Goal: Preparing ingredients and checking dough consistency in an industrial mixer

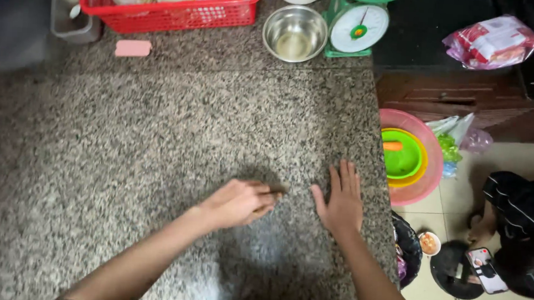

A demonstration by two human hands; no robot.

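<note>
We see a speckled granite bench [157, 131] filling most of the frame. At the upper left edge stands a red plastic basket [170, 11], and right of it, at the top centre, a steel bowl [295, 33] just beside a green kitchen scale [356, 26]. At the right edge of the bench, lower down on the floor, stacked pink, yellow and green basins [424, 159] sit. In the lower centre our right hand [341, 201] lies flat on the bench, fingers together and stretched out. Just left of it, our left hand [239, 202] rests on the stone with fingers curled together; whether they pinch something we cannot tell. A small pink block [133, 48] lies at the upper left.
</note>
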